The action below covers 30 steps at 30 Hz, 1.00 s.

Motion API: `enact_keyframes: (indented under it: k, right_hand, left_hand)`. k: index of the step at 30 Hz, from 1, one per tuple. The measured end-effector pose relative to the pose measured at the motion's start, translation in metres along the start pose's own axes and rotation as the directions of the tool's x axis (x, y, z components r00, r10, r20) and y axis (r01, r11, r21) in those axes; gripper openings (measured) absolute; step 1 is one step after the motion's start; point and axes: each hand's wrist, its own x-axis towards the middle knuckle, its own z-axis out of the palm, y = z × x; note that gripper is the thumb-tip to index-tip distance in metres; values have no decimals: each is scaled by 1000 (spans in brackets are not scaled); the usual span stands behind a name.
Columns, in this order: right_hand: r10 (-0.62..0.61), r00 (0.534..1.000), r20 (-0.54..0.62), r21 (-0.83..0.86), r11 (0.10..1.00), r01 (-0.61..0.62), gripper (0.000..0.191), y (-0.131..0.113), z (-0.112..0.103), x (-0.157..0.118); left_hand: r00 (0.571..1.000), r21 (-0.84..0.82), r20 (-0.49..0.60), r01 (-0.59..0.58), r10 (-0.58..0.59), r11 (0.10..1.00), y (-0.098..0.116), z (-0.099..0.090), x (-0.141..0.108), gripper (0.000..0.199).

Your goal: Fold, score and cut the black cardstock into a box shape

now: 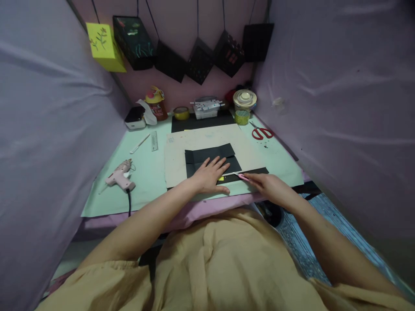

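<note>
My left hand (pixel 211 176) lies flat with fingers spread on a folded sheet of black card (pixel 207 154), whose far edge has raised flaps. In my right hand (pixel 267 186) is a pink craft knife (pixel 242 177), its blade pointing left near the card's close right corner. A narrow strip of black card (pixel 257 172) lies under the knife, along the near edge of a cream board (pixel 177 166). Between my left hand and the blade shows a small yellow piece (pixel 221 178). My left palm hides part of the black card.
A glue gun (pixel 120 176) lies at the left, with a white pen (pixel 140 144) and a short ruler (pixel 154 141) beyond it. Red-handled scissors (pixel 262 132) rest at the right. Tape rolls (pixel 242 117), a bottle (pixel 156 106) and pens (pixel 207 106) line the back. Boxes (pixel 200 60) hang above.
</note>
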Motion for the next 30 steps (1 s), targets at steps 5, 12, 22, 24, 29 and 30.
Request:
enact_keyframes:
  k: [5,12,22,24,29,30]
  right_hand:
    - [14,999,-34,-22,1000,-15,40,-7,10,-1]
    - [48,997,-66,-78,996,-53,41,-10,20,6]
    - [6,999,-54,-75,997,-10,40,-7,18,8]
    - [10,999,-51,-75,997,-14,40,-9,18,8]
    - [31,999,-40,-57,998,-33,41,-11,18,7]
    - [33,999,-38,-55,998,-35,41,-11,18,7]
  left_hand:
    - [1000,-2,-3,-6,6,1000,0,0,0,107]
    - [994,-24,-61,95,-96,995,10,8,1,110]
    - [980,-75,-86,173,-179,982,22,12,2,114]
    - [978,-75,-93,178,-185,981,22,12,2,115]
    - [977,-80,-97,183,-190,980,23,13,3,112]
    - [977,-79,-96,185,-192,980,23,13,3,112]
